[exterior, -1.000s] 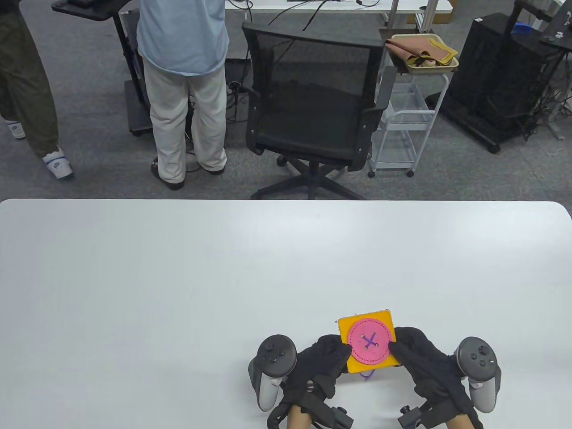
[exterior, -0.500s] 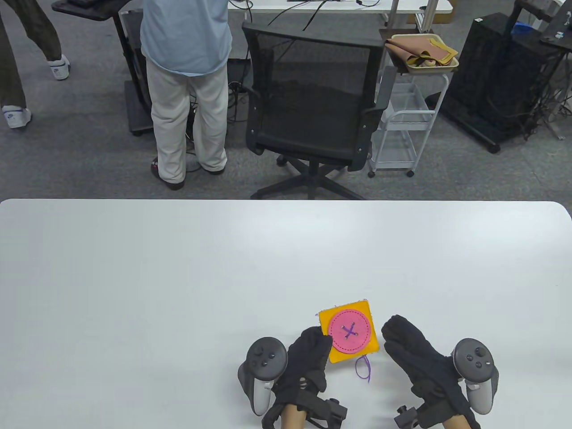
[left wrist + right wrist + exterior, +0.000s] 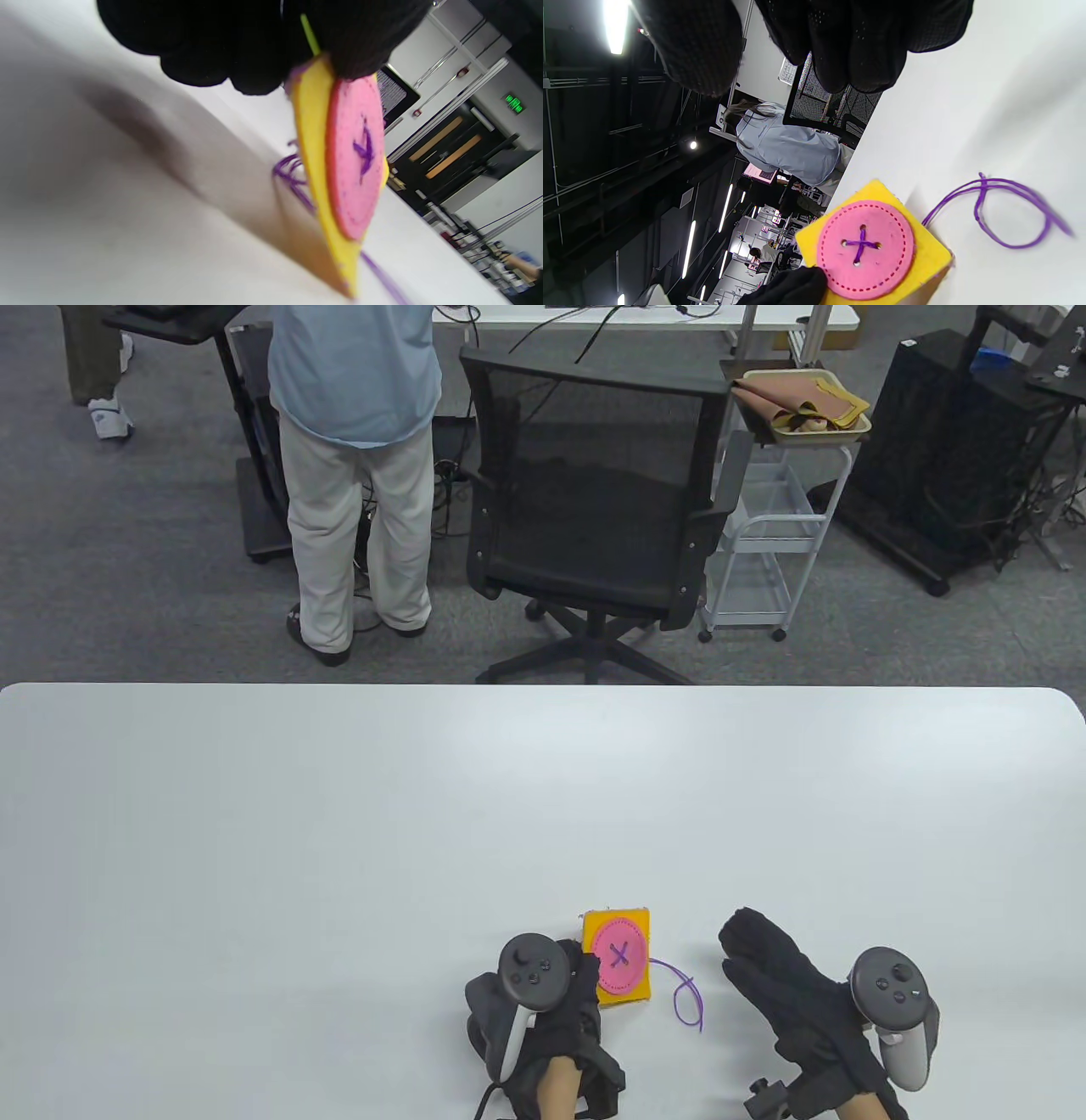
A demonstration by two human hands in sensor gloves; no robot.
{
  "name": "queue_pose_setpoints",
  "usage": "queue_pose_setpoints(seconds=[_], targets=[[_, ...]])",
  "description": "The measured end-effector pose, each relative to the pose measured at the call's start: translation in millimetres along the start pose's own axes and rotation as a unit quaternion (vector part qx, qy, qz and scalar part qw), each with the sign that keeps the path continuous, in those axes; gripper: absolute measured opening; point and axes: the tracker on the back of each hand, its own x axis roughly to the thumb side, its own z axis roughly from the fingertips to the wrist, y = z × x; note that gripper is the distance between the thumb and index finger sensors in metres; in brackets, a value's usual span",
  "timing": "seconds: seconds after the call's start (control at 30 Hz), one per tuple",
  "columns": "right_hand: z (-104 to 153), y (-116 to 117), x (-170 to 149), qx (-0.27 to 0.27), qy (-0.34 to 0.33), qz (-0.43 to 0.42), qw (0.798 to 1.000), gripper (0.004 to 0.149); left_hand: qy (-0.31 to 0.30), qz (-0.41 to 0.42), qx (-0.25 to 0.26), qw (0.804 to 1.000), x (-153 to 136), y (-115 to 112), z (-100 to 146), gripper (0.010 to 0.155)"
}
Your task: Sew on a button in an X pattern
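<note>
A yellow felt square (image 3: 638,991) carries a large pink felt button (image 3: 618,956) with a purple X stitched through its holes. My left hand (image 3: 577,984) grips the square by its left edge and holds it tilted up on its side. In the left wrist view the square (image 3: 316,178) stands on edge with the button (image 3: 354,161) facing right. A loose purple thread (image 3: 685,991) trails from the square onto the table. My right hand (image 3: 764,954) rests on the table to the right, apart from the square, holding nothing. The right wrist view shows the button (image 3: 865,250) and the thread (image 3: 1005,207).
The white table (image 3: 339,831) spreads out beyond the hands. Past its far edge stand a black office chair (image 3: 594,517), a person in a blue shirt (image 3: 356,458) and a white cart (image 3: 764,560).
My right hand let go of the square and drew back to the right. My left hand moved the square left and tipped it up on edge. The thread now lies stretched out to the right.
</note>
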Motion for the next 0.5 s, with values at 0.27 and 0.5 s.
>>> queue_pose_setpoints(seconds=[0.27,0.5], targets=[[0,2,-1,0.005,0.003,0.006,1.000,0.070,0.039,-0.121,0.013,0.992,2,-8,-3,0.039],[-1,3,-1,0.007,0.004,0.017,1.000,0.070,0.046,-0.184,0.015,0.982,4,-13,-4,0.041]])
